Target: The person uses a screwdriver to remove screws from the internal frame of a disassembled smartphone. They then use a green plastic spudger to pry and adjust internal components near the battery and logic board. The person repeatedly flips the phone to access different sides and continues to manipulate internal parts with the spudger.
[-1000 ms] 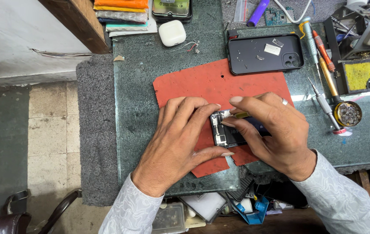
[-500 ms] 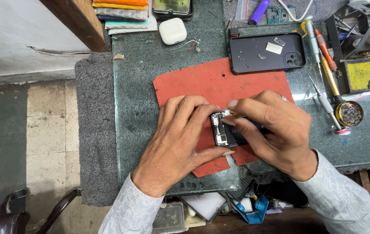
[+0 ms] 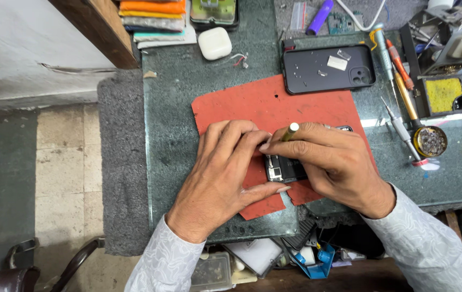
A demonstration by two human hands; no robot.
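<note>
A closed grip is kept by the right hand [image 3: 339,165] on a thin yellow-tipped tool [image 3: 291,131], pinched between thumb and fingers like a pen, its working end hidden beneath the fingers over the opened phone [image 3: 285,167]. The phone is pressed flat by the left hand [image 3: 225,167], whose fingers are spread and bent over its left edge, apparently so that it is steadied under the tool; nothing is enclosed by that hand. The phone lies on a red mat [image 3: 252,105], which seems to be laid there to protect the glass-topped desk [image 3: 187,81]. A dark phone case [image 3: 328,67] is set face-down just beyond the mat, small parts resting on it. Screwdrivers [image 3: 398,70] are lined up to the right, near a tin [image 3: 430,141], within reach.
</note>
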